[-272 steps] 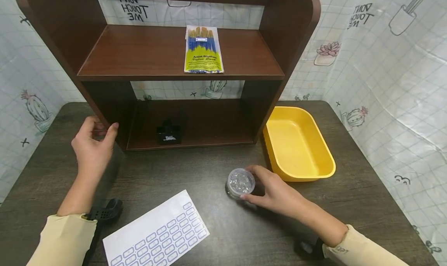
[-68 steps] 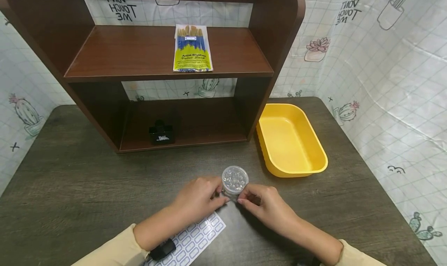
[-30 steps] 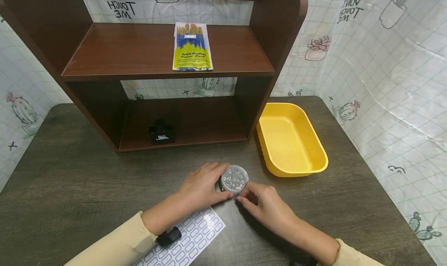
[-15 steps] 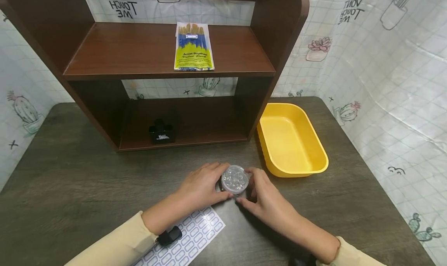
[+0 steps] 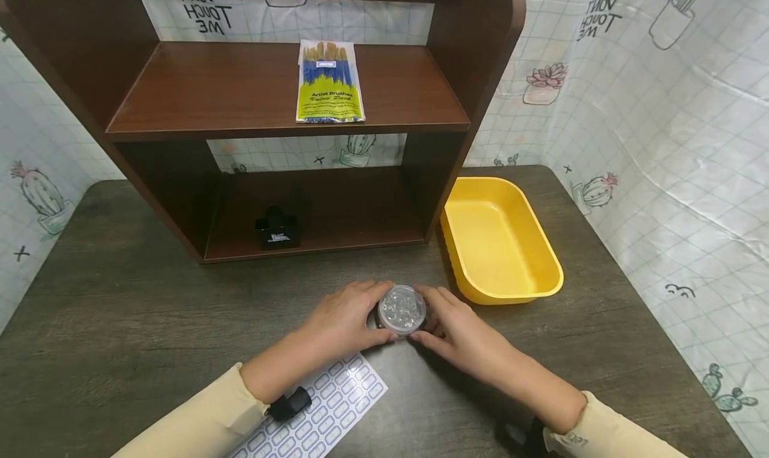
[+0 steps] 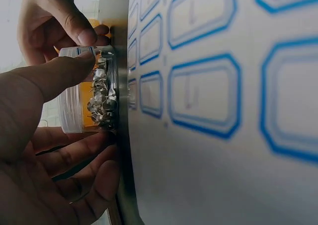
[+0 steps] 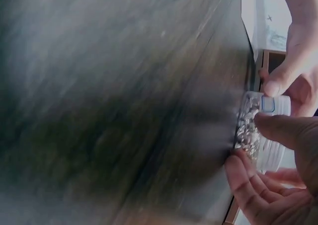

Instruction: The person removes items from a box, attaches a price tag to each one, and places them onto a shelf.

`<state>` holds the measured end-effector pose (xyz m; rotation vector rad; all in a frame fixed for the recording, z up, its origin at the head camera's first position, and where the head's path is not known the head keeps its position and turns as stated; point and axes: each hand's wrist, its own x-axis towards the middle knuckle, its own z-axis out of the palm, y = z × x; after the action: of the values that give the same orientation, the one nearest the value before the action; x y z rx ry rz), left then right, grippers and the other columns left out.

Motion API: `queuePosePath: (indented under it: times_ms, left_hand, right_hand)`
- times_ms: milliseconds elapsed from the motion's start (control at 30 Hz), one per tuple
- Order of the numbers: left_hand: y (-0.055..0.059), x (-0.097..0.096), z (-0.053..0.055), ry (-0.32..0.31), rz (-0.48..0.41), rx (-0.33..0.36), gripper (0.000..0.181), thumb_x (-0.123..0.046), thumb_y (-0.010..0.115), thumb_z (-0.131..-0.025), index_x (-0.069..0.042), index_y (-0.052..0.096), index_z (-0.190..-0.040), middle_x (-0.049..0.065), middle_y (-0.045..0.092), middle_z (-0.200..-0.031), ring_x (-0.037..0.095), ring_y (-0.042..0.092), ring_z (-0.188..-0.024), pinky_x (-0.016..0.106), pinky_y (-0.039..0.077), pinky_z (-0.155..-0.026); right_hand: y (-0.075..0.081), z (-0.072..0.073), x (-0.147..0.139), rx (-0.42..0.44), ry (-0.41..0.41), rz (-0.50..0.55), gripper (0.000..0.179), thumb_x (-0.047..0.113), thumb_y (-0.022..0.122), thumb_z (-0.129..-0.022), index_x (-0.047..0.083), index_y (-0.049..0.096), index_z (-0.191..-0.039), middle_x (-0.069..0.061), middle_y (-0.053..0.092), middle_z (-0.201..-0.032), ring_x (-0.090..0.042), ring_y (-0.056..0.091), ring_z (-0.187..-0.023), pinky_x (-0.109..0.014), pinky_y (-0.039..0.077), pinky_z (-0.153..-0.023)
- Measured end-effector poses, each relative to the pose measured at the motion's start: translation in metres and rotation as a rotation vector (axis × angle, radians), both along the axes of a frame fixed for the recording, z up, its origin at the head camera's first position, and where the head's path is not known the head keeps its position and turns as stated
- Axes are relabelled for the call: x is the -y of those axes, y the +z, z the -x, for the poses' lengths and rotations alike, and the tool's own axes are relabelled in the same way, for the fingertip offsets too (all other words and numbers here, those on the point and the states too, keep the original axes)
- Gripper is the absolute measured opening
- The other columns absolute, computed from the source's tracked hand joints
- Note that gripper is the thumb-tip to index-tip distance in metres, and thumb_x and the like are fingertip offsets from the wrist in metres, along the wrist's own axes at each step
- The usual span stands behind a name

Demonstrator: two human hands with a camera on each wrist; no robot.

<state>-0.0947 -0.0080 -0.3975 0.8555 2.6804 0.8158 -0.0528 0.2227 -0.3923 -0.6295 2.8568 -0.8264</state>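
A clear round jar (image 5: 402, 309) of silvery thumbtacks (image 6: 102, 103) stands on the dark table, its translucent lid (image 6: 72, 108) on top. My left hand (image 5: 342, 319) holds it from the left, thumb in front and fingers around the far side. From the right, my right hand (image 5: 468, 338) grips the same jar, with its thumb near the front. In the right wrist view, a small blue-bordered label (image 7: 267, 104) is on the jar's side, between the two thumbs. A sheet of blue-bordered labels (image 5: 342, 404) lies partly under my left forearm.
Behind the jar rises a dark brown shelf unit (image 5: 288, 134). Its upper shelf holds a packet of artist brushes (image 5: 330, 84), its lower one a small black box-shaped item (image 5: 277, 231). A yellow tray (image 5: 501, 244) sits at the right, near the right hand.
The left hand came from the shelf's side to the jar, then spread around it. My right hand, pinching at the jar's front a second ago, opened and now wraps its right side.
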Motion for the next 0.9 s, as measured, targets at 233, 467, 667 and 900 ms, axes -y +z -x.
queuePosePath:
  times_ms: [233,467,667,900]
  left_hand:
    - [0.0,0.003,0.001,-0.026,0.017,0.011,0.079,-0.044,0.085,-0.087,-0.016,0.052,-0.153,0.012,0.061,-0.15,0.035,0.059,-0.138,0.061,0.052,-0.107]
    - [-0.001,0.009,0.005,-0.084,-0.025,0.029,0.071,-0.044,0.081,-0.09,-0.01,0.056,-0.148,0.011,0.063,-0.149,0.031,0.059,-0.138,0.051,0.049,-0.115]
    - [0.003,0.017,0.009,-0.078,-0.145,0.059,0.062,-0.036,0.08,-0.093,-0.008,0.058,-0.143,0.01,0.071,-0.135,0.028,0.067,-0.126,0.048,0.055,-0.107]
    - [0.014,0.028,0.033,0.011,-0.272,0.056,0.058,-0.029,0.079,-0.095,-0.008,0.056,-0.144,0.01,0.073,-0.128,0.026,0.071,-0.113,0.041,0.062,-0.093]
  right_hand:
    - [0.0,0.007,-0.005,0.053,0.055,0.043,0.077,0.021,0.082,-0.093,0.0,0.042,-0.154,-0.016,0.062,-0.135,-0.011,0.07,-0.095,-0.022,0.061,-0.079]
    - [0.006,0.017,-0.008,0.055,0.158,0.032,0.077,0.024,0.081,-0.094,-0.002,0.042,-0.155,-0.019,0.059,-0.15,-0.027,0.065,-0.129,-0.042,0.057,-0.104]
    - [0.019,0.028,-0.003,0.1,0.183,0.038,0.072,0.021,0.08,-0.094,-0.003,0.045,-0.152,-0.018,0.062,-0.147,-0.028,0.07,-0.124,-0.041,0.059,-0.101]
    - [0.049,0.06,0.017,0.128,0.14,0.005,0.077,0.016,0.082,-0.091,-0.002,0.042,-0.155,-0.018,0.061,-0.147,-0.032,0.07,-0.125,-0.046,0.059,-0.102]
